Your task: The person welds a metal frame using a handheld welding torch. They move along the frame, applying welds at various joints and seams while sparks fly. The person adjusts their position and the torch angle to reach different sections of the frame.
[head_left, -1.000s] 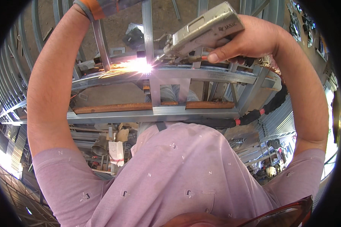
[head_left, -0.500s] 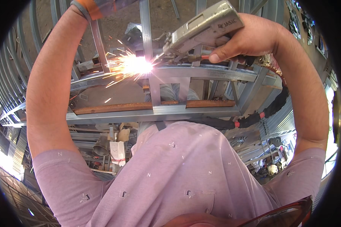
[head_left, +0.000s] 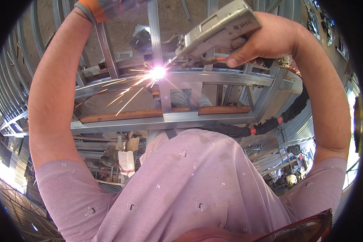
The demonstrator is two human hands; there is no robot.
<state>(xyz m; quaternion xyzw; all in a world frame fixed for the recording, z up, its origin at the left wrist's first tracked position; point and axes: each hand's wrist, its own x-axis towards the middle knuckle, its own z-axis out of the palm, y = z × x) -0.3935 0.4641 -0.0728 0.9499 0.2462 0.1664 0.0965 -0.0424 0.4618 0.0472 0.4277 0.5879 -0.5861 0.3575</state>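
Observation:
My bare right hand (head_left: 270, 38) is closed round the grip of a worn, pale metal welding gun (head_left: 215, 32), thumb pressed along its near side. The gun's tip points down and left to a bright arc (head_left: 157, 72), which throws orange sparks to the left and downward. This glow sits where an upright steel tube (head_left: 155, 34) meets a long steel crossbar (head_left: 230, 78), and it hides the joint. At the top edge, my left hand (head_left: 105, 9) wears an orange and grey glove. It lies near another slanted tube (head_left: 106, 48), and its fingers are cut off or hidden.
A lower steel rail (head_left: 213, 120) and a rust-brown strip (head_left: 226, 109) run across in front of me. A black cable with red bands (head_left: 266, 128) curves down on the right. Below left are a metal can (head_left: 108, 158) and a white packet (head_left: 126, 161). Parallel bars line the left.
The arc has shrunk and its sparks have thinned, now spraying lower. The welding gun has shifted very slightly to the right. My left hand has stayed almost where it was.

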